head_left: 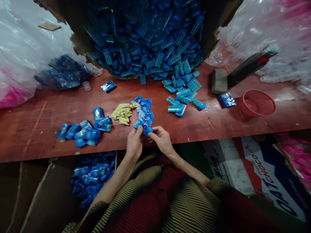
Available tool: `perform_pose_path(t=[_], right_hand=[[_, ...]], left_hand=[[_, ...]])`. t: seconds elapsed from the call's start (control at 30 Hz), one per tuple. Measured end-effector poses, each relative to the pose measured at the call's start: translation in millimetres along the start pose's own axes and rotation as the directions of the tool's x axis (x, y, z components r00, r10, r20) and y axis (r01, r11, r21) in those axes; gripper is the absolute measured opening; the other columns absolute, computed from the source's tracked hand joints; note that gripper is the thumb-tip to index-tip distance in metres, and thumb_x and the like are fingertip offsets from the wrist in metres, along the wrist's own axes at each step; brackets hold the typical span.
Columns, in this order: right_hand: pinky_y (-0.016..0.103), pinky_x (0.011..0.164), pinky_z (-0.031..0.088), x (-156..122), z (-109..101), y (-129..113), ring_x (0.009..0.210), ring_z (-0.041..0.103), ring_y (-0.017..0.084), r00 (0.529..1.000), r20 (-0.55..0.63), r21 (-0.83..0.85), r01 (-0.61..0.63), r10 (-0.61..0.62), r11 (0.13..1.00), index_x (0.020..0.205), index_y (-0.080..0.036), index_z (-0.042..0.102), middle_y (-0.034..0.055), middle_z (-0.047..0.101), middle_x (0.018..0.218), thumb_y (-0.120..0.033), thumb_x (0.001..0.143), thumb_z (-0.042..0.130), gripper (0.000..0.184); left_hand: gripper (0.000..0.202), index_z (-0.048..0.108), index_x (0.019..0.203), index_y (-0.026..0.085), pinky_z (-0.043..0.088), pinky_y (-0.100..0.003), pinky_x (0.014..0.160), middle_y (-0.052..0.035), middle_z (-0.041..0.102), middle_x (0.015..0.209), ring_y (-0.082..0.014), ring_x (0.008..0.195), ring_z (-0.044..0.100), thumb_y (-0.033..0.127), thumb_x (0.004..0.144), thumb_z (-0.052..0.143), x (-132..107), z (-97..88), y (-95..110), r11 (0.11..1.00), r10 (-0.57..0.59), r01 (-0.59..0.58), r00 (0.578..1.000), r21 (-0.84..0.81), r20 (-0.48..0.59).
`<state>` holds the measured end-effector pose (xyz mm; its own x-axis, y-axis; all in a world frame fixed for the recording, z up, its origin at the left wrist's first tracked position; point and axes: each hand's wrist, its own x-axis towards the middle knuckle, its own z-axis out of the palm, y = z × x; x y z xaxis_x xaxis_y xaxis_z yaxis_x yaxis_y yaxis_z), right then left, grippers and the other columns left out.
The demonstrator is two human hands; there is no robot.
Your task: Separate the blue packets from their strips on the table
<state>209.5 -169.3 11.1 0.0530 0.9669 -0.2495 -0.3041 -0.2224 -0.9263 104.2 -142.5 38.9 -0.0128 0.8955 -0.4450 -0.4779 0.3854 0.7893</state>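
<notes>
At the near edge of the table, both my hands pinch a small blue printed packet (146, 130). The thumb of my left hand (134, 142) presses on its left side, where a bit of turquoise shows. Thumb and fingers of my right hand (163, 141) close on its right end. Just beyond lie more flat blue wrappers (145, 117), overlapping in a short row. A crumpled yellow cloth or glove (122, 112) lies to their left. Filled blue packets (86, 133) are piled left of my hands. Small clear blue-capped containers with turquoise balls (184, 96) lie loose at the right.
A torn carton (216, 35) spills many such containers at the back. On the right are a stone block (219, 81), a dark slanted bar (247, 68) and a red basket (258, 103). Below the table's near edge sits a heap of blue packets (93, 176).
</notes>
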Motion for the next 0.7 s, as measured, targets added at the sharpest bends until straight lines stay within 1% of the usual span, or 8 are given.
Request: perform_pose_path(t=[0.1, 0.17, 0.23, 0.37, 0.43, 0.53, 0.6, 0.7], right_hand=[[0.023, 0.054, 0.05, 1.6, -0.7, -3.0, 0.057, 0.058, 0.01, 1.0, 0.011, 0.0, -0.012, 0.012, 1.0, 0.083, -0.019, 0.058, -0.0038, 0.062, 0.067, -0.038, 0.068, 0.07, 0.027], [0.024, 0.057, 0.049, 1.7, -1.9, -5.2, 0.058, 0.056, 0.01, 1.0, 0.01, -0.059, 0.029, -0.029, 0.998, 0.082, -0.019, 0.059, -0.0039, 0.061, 0.068, -0.037, 0.068, 0.07, 0.025], [0.024, 0.061, 0.047, 1.4, -3.4, -7.2, 0.061, 0.054, 0.01, 0.995, -0.002, -0.143, 0.094, -0.095, 0.985, 0.079, -0.019, 0.06, -0.0038, 0.06, 0.069, -0.036, 0.069, 0.07, 0.022], [0.025, 0.068, 0.044, 2.9, -6.9, -10.5, 0.067, 0.052, 0.011, 0.982, -0.003, -0.234, 0.182, -0.188, 0.955, 0.076, -0.02, 0.059, -0.0036, 0.056, 0.071, -0.033, 0.069, 0.07, 0.019], [0.026, 0.07, 0.045, 5.0, -8.5, -11.2, 0.071, 0.052, 0.012, 0.983, 0.018, -0.206, 0.183, -0.184, 0.961, 0.083, -0.021, 0.06, -0.0031, 0.055, 0.076, -0.034, 0.066, 0.072, 0.025], [0.027, 0.074, 0.046, 8.9, -11.0, -10.5, 0.078, 0.052, 0.013, 0.985, 0.073, -0.123, 0.166, -0.158, 0.978, 0.105, -0.025, 0.057, -0.0014, 0.053, 0.089, -0.034, 0.062, 0.075, 0.048], [0.027, 0.076, 0.046, 11.1, -12.7, -9.2, 0.081, 0.053, 0.013, 0.98, 0.132, -0.079, 0.163, -0.152, 0.983, 0.116, -0.028, 0.053, -0.0006, 0.052, 0.096, -0.031, 0.061, 0.076, 0.059], [0.026, 0.078, 0.046, 13.3, -14.1, -7.6, 0.084, 0.053, 0.012, 0.971, 0.185, -0.046, 0.164, -0.153, 0.985, 0.119, -0.029, 0.052, -0.0009, 0.053, 0.097, -0.028, 0.064, 0.075, 0.06]], left_hand=[[0.037, 0.062, 0.071, 0.015, 0.045, -0.021, 0.059, 0.0019, 0.063, 0.061, -0.0087, 0.055, 0.054, 0.042, 0.053, 0.08, -1.8, 2.4, 2.5, 0.999, -0.038, 0.038, 0.999, 0.002, 0.03], [0.035, 0.063, 0.07, 0.015, 0.045, -0.021, 0.057, 0.0028, 0.062, 0.059, -0.0076, 0.052, 0.053, 0.039, 0.052, 0.081, -2.4, 2.9, 4.5, 0.999, -0.049, 0.049, 0.999, 0.008, 0.002], [0.033, 0.064, 0.072, 0.014, 0.046, -0.021, 0.059, 0.0024, 0.064, 0.061, -0.0076, 0.053, 0.054, 0.035, 0.052, 0.082, -2.2, 1.3, 6.5, 0.997, -0.079, 0.079, 0.997, 0.017, 0.006], [0.031, 0.066, 0.075, 0.012, 0.049, -0.025, 0.068, -0.0013, 0.067, 0.067, -0.011, 0.062, 0.059, 0.028, 0.055, 0.082, 0.9, -7.0, 9.4, 0.982, -0.191, 0.19, 0.975, 0.012, 0.11], [0.029, 0.065, 0.076, 0.012, 0.05, -0.027, 0.072, -0.0025, 0.067, 0.069, -0.0125, 0.065, 0.061, 0.028, 0.058, 0.081, 3.0, -11.6, 9.6, 0.972, -0.234, 0.237, 0.959, 0.001, 0.159], [0.026, 0.066, 0.08, 0.013, 0.051, -0.028, 0.074, -0.0036, 0.069, 0.071, -0.0149, 0.069, 0.064, 0.028, 0.062, 0.078, 5.4, -16.4, 9.5, 0.953, -0.297, 0.303, 0.932, 0.002, 0.208], [0.026, 0.067, 0.083, 0.014, 0.052, -0.029, 0.075, -0.0048, 0.07, 0.073, -0.0165, 0.073, 0.065, 0.028, 0.064, 0.077, 5.8, -17.6, 10.1, 0.94, -0.333, 0.34, 0.914, 0.012, 0.231], [0.028, 0.068, 0.088, 0.013, 0.052, -0.031, 0.079, -0.0059, 0.07, 0.077, -0.018, 0.078, 0.066, 0.029, 0.065, 0.076, 4.5, -16.4, 12.4, 0.937, -0.343, 0.347, 0.902, 0.031, 0.263]])
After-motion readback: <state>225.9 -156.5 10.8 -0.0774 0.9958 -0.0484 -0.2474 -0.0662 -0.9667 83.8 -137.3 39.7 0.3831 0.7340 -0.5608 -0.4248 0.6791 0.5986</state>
